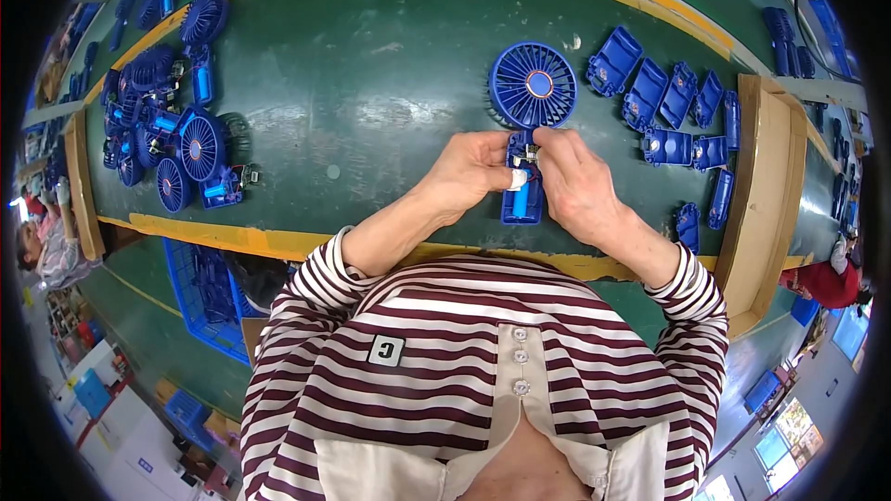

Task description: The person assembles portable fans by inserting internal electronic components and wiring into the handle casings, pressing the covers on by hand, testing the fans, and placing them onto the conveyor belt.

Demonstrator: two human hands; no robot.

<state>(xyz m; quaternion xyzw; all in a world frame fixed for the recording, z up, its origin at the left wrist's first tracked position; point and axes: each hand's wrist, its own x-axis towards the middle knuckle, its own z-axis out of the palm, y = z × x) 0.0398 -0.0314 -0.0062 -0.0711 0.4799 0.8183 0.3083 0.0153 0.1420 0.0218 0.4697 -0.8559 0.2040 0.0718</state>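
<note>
- Left hand point(459, 174): fingers point(483, 143) closed on the open handle point(521, 217) of a blue plastic fan point(527, 109) with a round, slatted head point(538, 84).
- Right hand point(582, 187): fingers bunched at the handle's top; cannot tell what they grip.
- Just beyond the fingers: the head, on the green bench point(371, 65).
- Nearer the body than the fingertips: a light-blue cylindrical battery point(521, 200) inside the handle.
- Right of the fingers, hollow blue plastic shells point(646, 93); well left, heaped blue fans point(202, 143).

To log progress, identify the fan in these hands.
The fan with its handle between the left hand and right hand; the fans heaped at left lie untouched.
</note>
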